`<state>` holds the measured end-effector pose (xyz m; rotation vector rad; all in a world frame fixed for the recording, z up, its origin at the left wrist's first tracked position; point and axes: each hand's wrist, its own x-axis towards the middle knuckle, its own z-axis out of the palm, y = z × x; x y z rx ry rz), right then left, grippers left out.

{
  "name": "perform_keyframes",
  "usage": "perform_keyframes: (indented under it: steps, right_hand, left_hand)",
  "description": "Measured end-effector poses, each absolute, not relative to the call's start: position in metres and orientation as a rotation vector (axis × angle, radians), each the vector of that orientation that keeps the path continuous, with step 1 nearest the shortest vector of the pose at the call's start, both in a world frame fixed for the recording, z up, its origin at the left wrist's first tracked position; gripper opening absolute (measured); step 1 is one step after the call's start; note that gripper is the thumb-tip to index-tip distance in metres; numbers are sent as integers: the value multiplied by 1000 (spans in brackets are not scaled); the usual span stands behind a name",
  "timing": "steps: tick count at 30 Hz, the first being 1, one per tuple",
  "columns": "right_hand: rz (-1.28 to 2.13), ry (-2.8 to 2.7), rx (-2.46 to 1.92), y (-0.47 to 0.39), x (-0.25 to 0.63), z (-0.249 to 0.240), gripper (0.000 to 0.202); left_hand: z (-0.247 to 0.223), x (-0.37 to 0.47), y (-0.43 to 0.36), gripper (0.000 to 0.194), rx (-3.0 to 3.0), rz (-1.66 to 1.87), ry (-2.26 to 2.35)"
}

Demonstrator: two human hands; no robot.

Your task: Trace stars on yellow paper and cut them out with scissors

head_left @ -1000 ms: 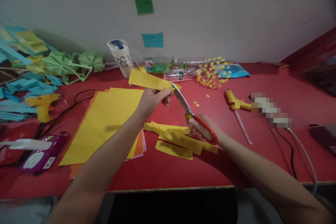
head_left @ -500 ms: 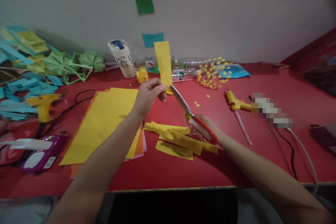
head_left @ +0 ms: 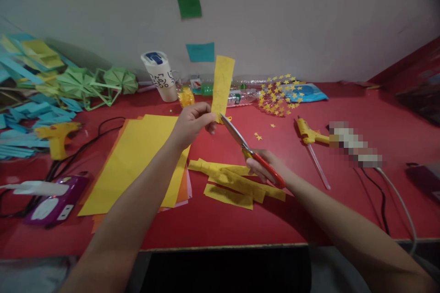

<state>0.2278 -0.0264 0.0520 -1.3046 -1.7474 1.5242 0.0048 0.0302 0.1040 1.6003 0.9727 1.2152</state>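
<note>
My left hand (head_left: 194, 123) pinches the lower end of a yellow paper strip (head_left: 222, 83), which stands up above the table and leans a little to the right. Red-handled scissors (head_left: 237, 133) are in my right hand (head_left: 263, 165), their blades pointing up and left with the tips at the strip's lower edge beside my left fingertips. Below the scissors lie several loose yellow paper strips (head_left: 228, 196). To the left, partly under my left forearm, is a stack of yellow sheets (head_left: 137, 155) with orange and pink ones beneath.
Small paper stars (head_left: 258, 136) lie near a clear ball covered with stars (head_left: 280, 96). Glue guns rest right (head_left: 307, 133) and left (head_left: 57, 139), with cords around. A white tumbler (head_left: 161, 78) stands at the wall. Blue and green paper pieces (head_left: 37, 110) crowd the far left.
The yellow strip has turned, its top tilting from left-leaning to right-leaning. My left hand has shifted very slightly left; the scissors' tips have moved slightly left and down.
</note>
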Motion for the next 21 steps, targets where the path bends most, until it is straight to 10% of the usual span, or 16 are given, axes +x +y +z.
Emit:
perform_keyframes:
  steps: [21]
  right_hand:
    - [1590,-1661,-1277,-27,227,48,50]
  left_hand:
    - [103,11,28,8,1556,1142,972]
